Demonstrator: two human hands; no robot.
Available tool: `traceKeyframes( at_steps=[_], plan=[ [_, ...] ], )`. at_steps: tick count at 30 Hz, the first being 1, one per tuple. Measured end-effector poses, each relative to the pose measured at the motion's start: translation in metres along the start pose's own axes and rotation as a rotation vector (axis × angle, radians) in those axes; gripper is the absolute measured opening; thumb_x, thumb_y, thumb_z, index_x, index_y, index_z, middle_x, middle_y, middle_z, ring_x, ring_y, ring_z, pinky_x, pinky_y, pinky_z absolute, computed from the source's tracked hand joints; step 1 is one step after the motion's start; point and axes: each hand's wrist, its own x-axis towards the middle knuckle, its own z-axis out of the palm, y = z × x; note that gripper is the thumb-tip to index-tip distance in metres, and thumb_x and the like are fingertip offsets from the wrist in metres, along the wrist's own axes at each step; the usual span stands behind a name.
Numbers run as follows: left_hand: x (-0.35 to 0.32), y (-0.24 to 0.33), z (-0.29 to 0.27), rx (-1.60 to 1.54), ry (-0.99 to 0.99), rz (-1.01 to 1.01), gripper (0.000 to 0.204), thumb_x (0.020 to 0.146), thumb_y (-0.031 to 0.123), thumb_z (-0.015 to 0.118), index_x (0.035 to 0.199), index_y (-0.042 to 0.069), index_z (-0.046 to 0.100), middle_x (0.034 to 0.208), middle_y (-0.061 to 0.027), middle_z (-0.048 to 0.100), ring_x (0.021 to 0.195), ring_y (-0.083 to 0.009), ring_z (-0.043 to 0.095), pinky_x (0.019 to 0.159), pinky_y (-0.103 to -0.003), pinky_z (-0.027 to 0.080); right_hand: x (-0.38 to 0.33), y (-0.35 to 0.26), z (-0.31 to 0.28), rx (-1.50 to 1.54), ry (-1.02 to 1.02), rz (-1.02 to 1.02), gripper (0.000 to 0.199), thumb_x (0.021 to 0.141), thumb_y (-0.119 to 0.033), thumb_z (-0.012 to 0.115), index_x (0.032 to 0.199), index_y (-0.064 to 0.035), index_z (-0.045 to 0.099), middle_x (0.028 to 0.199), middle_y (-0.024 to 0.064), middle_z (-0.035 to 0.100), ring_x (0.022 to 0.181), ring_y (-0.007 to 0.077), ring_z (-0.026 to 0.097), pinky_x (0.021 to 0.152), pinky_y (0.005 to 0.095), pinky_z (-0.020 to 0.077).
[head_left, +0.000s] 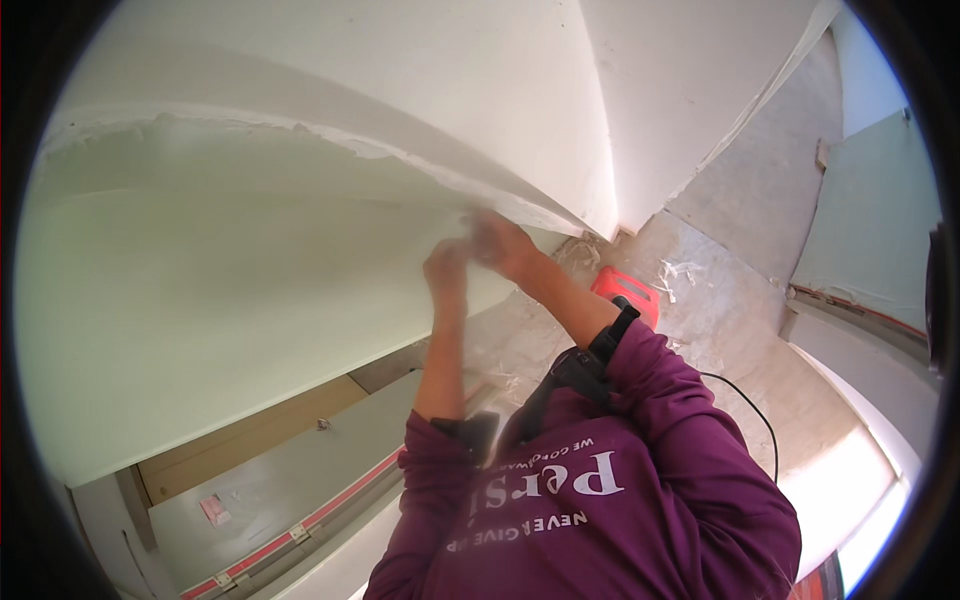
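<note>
1. Left hand (446,268) and right hand (500,245): 2 total, nearly together over the far edge of the big green panel (230,270), toward its right end. Both blurred, fingers bent in. Can't tell if either grips something or is empty.
2. Nearest item: ragged white edge (340,142), 1 run, along the panel's far side where it meets the white wall (430,60). Right hand is at or just beside it; contact unclear.
3. Doing this well, my judgement: short lengths, light even pressure, low angle to the panel. Use one hand to steady the other; don't gouge the wall or scratch the panel face.
4. Right of the panel: 1 red plastic item (628,290) on the floor (730,320), partly behind the right arm. White scraps (680,275): at least 2 clumps; single strips uncountable.
5. Below the panel's near edge: 1 brown board (255,440), 1 pink piece (214,510), 1 red-striped bar (300,530).
6. Farther right of the panel: 1 black cable (755,410) beside the purple sleeve (690,440), then 1 smaller green panel (870,220). Green panels total: 2.
</note>
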Motion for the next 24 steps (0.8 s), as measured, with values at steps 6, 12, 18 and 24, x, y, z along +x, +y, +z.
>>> traceKeyframes(
  at_steps=[6,12,18,24],
  plan=[
    [0.0,0.003,0.001,0.011,-0.001,-0.004,0.008,0.078,0.007,0.056,0.075,0.0,0.06,0.07,0.0001,0.056,0.068,-0.0077,0.048,0.066,-0.022,0.037,0.011,0.01,0.0,0.106,0.008,0.031,0.013,0.076,-0.026,0.055,0.083,-0.0144,0.057,0.067,-0.0032,0.046,0.063,0.0112,0.044,0.064,0.028,0.0358],
    [-0.003,0.013,0.0,0.08,-0.026,-0.01,0.008,0.078,0.006,0.056,0.076,0.0,0.06,0.071,0.0,0.056,0.068,-0.0074,0.047,0.065,-0.022,0.037,0.017,0.016,0.001,0.518,0.03,0.182,0.006,0.076,-0.019,0.057,0.081,-0.0148,0.056,0.066,-0.0032,0.045,0.063,0.0113,0.043,0.064,0.0296,0.0351],
    [0.0,0.023,0.0,0.17,0.053,0.097,0.014,0.079,0.01,0.057,0.086,-0.001,0.061,0.077,-0.0014,0.058,0.069,-0.0078,0.048,0.064,-0.022,0.039,0.024,0.015,-0.007,0.289,0.019,0.155,0.007,0.075,-0.02,0.058,0.077,-0.014,0.056,0.066,-0.004,0.046,0.063,0.0096,0.043,0.062,0.0278,0.0359],
    [0.015,0.023,0.005,0.243,0.075,0.072,0.022,0.078,0.014,0.06,0.091,-0.003,0.061,0.081,-0.0036,0.06,0.072,-0.0091,0.05,0.065,-0.023,0.04,0.019,0.013,-0.008,0.086,0.008,0.03,0.011,0.078,-0.018,0.054,0.069,-0.0118,0.049,0.061,-0.0039,0.04,0.056,0.0078,0.038,0.054,0.0235,0.0342]
  ],
)
